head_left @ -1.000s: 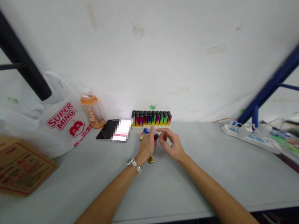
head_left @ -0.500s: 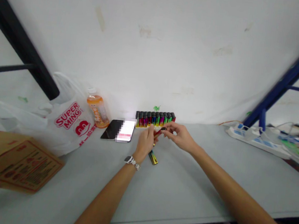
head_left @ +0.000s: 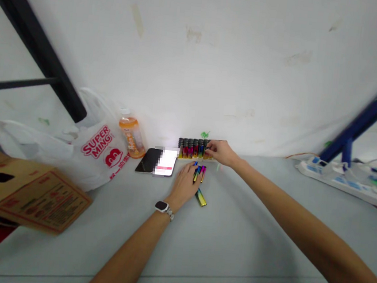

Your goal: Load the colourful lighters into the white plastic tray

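Several multicoloured lighters (head_left: 191, 148) with black tops stand upright in close rows in a shallow tray (head_left: 187, 159) against the wall. My right hand (head_left: 223, 153) reaches over the right end of the rows, thumb and fingers pinched on a lighter there, mostly hidden by the hand. My left hand (head_left: 184, 184) rests on the table with fingers stretched out, touching shiny loose lighters. Beside its fingertips lies a pink-and-gold lighter (head_left: 202, 174), and a yellow-green one (head_left: 201, 198) lies nearer me. Their top ends are partly covered by my fingers.
Left of the tray lies a tablet (head_left: 148, 161), then an orange drink bottle (head_left: 132, 136), a white plastic bag (head_left: 83, 162) and a cardboard box (head_left: 43, 198). A white power strip (head_left: 338, 180) runs along the right, by a blue metal frame (head_left: 360, 118).
My right hand has moved from beside the left hand to the tray's right end, carrying a red lighter. My left hand has let go and lowered onto the loose lighters. The view has shifted slightly.
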`<action>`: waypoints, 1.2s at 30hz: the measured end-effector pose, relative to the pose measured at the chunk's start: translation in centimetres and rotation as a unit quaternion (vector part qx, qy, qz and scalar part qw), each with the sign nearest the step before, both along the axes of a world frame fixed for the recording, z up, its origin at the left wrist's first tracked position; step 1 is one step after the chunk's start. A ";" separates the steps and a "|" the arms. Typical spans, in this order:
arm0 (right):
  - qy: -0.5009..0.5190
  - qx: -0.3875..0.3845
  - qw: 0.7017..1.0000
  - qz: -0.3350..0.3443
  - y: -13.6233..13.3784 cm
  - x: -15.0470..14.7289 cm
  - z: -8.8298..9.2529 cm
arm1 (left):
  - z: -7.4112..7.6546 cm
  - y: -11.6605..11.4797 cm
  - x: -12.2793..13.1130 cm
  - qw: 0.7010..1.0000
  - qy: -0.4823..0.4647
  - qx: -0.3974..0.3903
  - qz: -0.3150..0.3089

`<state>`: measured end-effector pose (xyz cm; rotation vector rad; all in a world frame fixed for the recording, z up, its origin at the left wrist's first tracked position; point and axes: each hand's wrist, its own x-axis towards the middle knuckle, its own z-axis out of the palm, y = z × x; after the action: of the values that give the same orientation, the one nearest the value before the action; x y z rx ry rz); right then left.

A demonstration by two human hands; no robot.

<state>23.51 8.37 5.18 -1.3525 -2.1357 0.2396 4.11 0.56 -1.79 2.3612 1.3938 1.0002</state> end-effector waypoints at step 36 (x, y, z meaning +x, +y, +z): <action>-0.139 -0.112 0.955 -0.236 -7.7 -3.5 -2.9 | -1.3 0.8 0.1 0.999 0.032 0.030 -0.014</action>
<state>20.04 0.71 2.33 -2.0876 -1.9652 0.1030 4.20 1.35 -3.06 2.4699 1.3663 0.9802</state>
